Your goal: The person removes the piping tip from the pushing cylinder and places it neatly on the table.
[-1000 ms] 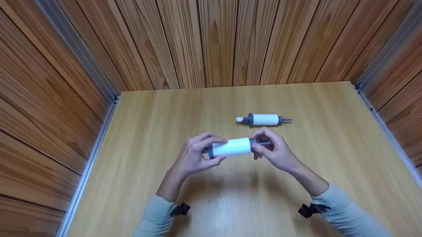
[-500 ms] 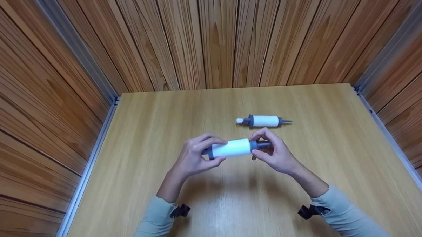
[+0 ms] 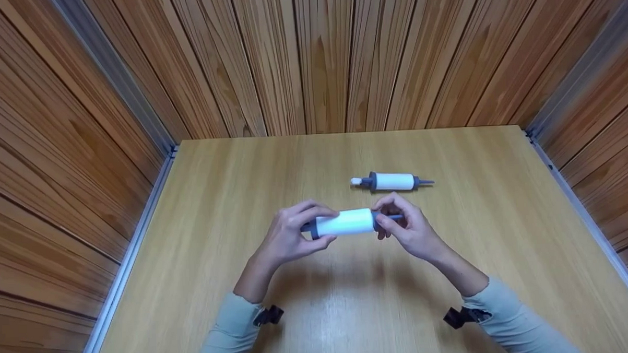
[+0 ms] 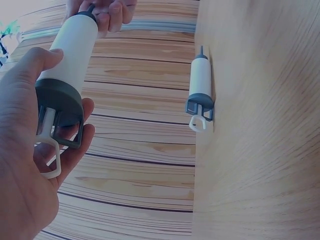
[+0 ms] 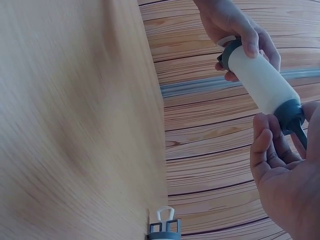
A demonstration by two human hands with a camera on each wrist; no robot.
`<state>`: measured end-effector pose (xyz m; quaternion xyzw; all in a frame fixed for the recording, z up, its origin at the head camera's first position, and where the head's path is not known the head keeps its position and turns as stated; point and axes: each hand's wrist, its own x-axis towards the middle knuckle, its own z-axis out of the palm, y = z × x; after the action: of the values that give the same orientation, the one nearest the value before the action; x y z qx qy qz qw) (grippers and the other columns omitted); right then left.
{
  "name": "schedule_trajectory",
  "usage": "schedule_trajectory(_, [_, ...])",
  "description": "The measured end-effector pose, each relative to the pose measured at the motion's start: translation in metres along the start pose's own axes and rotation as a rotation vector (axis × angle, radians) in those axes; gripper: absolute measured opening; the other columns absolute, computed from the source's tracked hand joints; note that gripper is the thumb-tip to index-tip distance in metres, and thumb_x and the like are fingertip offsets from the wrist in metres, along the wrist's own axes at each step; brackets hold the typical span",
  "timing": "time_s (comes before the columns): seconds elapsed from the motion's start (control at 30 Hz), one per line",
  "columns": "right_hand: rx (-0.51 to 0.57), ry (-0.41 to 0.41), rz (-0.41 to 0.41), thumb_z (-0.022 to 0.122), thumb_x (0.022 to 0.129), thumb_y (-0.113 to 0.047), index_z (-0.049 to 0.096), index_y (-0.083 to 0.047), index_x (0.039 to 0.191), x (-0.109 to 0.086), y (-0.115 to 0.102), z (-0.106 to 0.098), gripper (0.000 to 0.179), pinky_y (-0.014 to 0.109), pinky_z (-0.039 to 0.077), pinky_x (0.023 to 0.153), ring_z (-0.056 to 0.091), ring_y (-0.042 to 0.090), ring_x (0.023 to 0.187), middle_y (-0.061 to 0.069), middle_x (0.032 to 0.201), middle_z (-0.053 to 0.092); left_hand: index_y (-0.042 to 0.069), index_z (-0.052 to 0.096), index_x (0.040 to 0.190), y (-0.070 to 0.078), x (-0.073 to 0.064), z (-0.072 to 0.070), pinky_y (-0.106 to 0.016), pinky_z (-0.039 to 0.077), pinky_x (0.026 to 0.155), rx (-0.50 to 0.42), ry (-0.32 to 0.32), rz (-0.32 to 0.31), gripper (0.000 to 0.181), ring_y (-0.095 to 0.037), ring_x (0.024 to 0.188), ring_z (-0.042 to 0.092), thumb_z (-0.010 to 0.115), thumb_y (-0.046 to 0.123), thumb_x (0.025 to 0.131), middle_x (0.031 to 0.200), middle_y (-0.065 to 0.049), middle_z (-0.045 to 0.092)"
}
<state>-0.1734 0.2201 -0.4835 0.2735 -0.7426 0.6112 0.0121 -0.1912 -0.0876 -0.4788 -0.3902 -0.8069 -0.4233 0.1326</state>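
Observation:
A large plastic syringe [image 3: 348,222] with a white barrel and dark grey ends is held level above the table. My left hand [image 3: 295,230] grips it around the barrel's left end. In the left wrist view, its white ring-shaped plunger handle [image 4: 54,159] and grey finger loops [image 4: 75,137] stick out below that hand. My right hand [image 3: 409,229] pinches the grey nozzle cap [image 5: 289,112] at the other end, and the thin nozzle [image 5: 299,134] points out past the fingers. Part of the cap is hidden behind the fingers.
A second, similar syringe [image 3: 394,181] lies on its side on the wooden table [image 3: 230,184], just beyond the hands, nozzle to the right. Wood-panelled walls [image 3: 320,61] with metal corner rails [image 3: 133,224] enclose the table at the back and sides.
The right hand's thumb and fingers shifted around the nozzle cap, baring more of it half a second ago, and now cover it again. The left hand has hardly moved.

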Motion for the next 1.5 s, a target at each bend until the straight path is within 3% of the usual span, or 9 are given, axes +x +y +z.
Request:
schedule_trajectory(0.43, [0.041,-0.023,-0.064,0.064,0.102,0.017,0.056,0.014,0.128,-0.0014,0.0014,-0.0007,0.028,0.023,0.066,0.082,0.075,0.007,0.099,-0.008,0.125,0.067,0.015,0.082,0.129,0.0004,-0.0005,0.0000,-0.030,0.068,0.081,0.001,-0.003,-0.019,0.037,-0.025,0.103,0.082,0.092,0.022,0.094,0.124,-0.009,0.081])
schedule_trajectory(0.73, [0.037,0.012,-0.060,0.063,0.101,0.017,0.052,0.017,0.134,-0.0013,0.0000,0.0011,0.035,0.024,0.066,0.079,0.075,0.011,0.093,-0.004,0.122,0.066,0.016,0.083,0.128,0.0003,-0.0010,0.0006,-0.029,0.067,0.081,-0.003,0.003,-0.019,0.037,-0.025,0.101,0.080,0.093,0.023,0.094,0.124,-0.010,0.081])
schedule_trajectory(1.1, [-0.028,0.050,-0.010,0.061,0.108,0.008,0.062,0.010,0.128,-0.0028,-0.0032,0.0017,0.019,0.024,0.063,0.077,0.072,0.011,0.087,-0.008,0.113,0.070,0.014,0.082,0.128,0.0008,0.0003,0.0014,-0.032,0.069,0.084,-0.018,0.000,0.002,0.036,-0.026,0.103,0.081,0.092,0.020,0.094,0.123,-0.010,0.081])
schedule_trajectory(1.23, [-0.025,0.046,-0.019,0.062,0.107,0.010,0.061,0.010,0.128,-0.0028,-0.0027,0.0017,0.021,0.024,0.064,0.078,0.073,0.015,0.088,-0.009,0.115,0.070,0.013,0.082,0.128,0.0007,0.0003,0.0011,-0.032,0.069,0.082,-0.020,0.000,0.003,0.037,-0.026,0.103,0.081,0.092,0.020,0.094,0.123,-0.010,0.081])
schedule_trajectory(1.5, [0.023,0.018,-0.085,0.064,0.101,0.017,0.058,0.015,0.128,-0.0034,0.0008,0.0016,0.028,0.022,0.065,0.084,0.073,0.005,0.099,-0.011,0.123,0.068,0.014,0.082,0.128,0.0010,-0.0001,0.0004,-0.030,0.067,0.080,-0.009,0.003,0.000,0.036,-0.025,0.101,0.081,0.093,0.021,0.093,0.123,-0.009,0.081])
